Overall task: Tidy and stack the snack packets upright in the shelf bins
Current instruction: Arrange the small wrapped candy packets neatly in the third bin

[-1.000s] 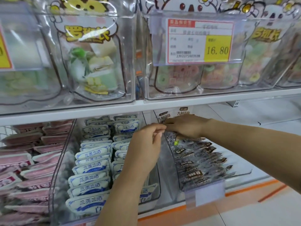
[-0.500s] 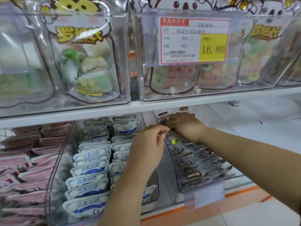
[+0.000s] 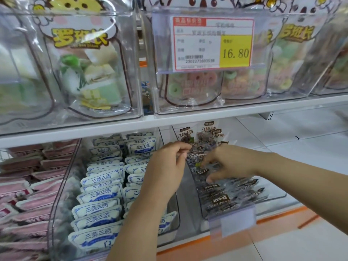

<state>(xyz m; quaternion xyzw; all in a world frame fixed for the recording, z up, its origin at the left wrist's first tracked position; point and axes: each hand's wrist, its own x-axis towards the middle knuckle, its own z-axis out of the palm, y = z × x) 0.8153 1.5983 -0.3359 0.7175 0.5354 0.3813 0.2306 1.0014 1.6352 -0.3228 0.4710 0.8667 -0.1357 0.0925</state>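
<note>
Change: the left hand (image 3: pixel 167 166) and the right hand (image 3: pixel 231 162), which met at the back of the bin a second ago, have drawn apart. The right hand has come forward and to the right, and the upright packets (image 3: pixel 205 132) behind it now show.
Left grip: narrow, with the thumb tip against the curled forefinger at the left rim of the clear bin (image 3: pixel 191 187). Whether a packet edge sits between them I cannot tell.
Right grip: wide, the fingers spread and bent downward, fingertips (image 3: pixel 209 179) touching the dark packets (image 3: pixel 226 198); nothing is clasped.
Dark packets: in the clear bin on the lower shelf, in overlapping rows that lean back from the front wall up to the hands. The wrappers are transparent with brown labels.
Upright packets: standing at the back of the same bin, their tops just under the shelf board (image 3: pixel 113 127).
Label holder (image 3: pixel 235 223): on the clear bin's front wall, its card blank.
White-and-blue packets (image 3: pixel 98 194): two rows in the neighbouring bin (image 3: pixel 60 194) to the left, partly under the left forearm.
Pink packets (image 3: pixel 24 185): far left, stacked and blurred.
Upper shelf: clear bins holding candy bags (image 3: pixel 90 78); a price tag (image 3: pixel 212 43) reads 16.80.
Floor (image 3: pixel 291 247): pale tiles at the lower right.
</note>
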